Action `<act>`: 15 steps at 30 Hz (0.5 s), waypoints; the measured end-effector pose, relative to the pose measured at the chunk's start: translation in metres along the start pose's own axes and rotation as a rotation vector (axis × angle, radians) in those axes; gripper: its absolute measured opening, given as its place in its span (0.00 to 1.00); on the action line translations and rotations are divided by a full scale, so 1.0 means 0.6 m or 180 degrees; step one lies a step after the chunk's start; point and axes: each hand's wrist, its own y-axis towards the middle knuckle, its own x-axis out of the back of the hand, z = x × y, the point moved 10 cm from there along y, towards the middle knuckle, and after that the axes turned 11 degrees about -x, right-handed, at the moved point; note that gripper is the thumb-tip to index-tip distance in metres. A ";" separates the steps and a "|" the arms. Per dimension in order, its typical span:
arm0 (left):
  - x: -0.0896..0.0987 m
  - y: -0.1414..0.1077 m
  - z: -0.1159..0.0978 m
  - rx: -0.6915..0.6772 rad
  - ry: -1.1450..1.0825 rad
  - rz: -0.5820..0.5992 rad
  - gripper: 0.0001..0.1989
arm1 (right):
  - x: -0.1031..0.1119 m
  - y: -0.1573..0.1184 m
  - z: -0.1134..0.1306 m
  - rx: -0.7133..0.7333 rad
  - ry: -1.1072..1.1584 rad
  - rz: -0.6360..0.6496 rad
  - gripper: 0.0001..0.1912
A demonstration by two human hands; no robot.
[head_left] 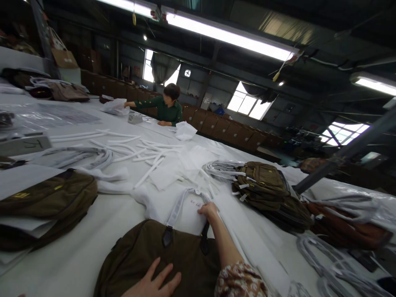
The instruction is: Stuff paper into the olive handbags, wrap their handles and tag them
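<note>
Gripping the wrapped handle [175, 210] of the olive bag [136, 251] along its right leg with the right hand [210, 211]; laying the left hand [151, 284] on the bag's near face, with fingers spread and clasping nothing. Placed on the worktop [114, 210] under the left hand and to the near side of the right, with long axis crosswise. Touching the left hand at the body, meeting the right only at the handle. Set apart from the olive backpack [266, 185] beyond and right of the right hand, and from the second bag [74, 194] left of the left hand.
</note>
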 end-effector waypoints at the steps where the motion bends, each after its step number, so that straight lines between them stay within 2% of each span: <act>1: 0.005 -0.001 -0.003 0.0030 0.0021 0.0045 0.42 | 0.001 -0.005 -0.001 0.0038 0.0098 0.0102 0.16; 6: 0.036 -0.013 -0.026 0.0021 -0.0028 0.0034 0.40 | 0.014 -0.071 0.008 0.0658 0.0664 0.0530 0.15; 10: 0.062 -0.025 -0.045 0.0095 0.0052 -0.0032 0.37 | 0.044 -0.160 0.009 0.1446 0.1034 0.0664 0.27; 12: 0.058 -0.025 -0.051 0.0138 0.0074 0.0064 0.37 | 0.061 -0.205 0.002 0.1756 0.1004 0.0540 0.28; 15: 0.039 -0.021 -0.052 0.0198 0.0109 0.0161 0.42 | 0.086 -0.262 0.006 0.2158 0.0535 0.0063 0.18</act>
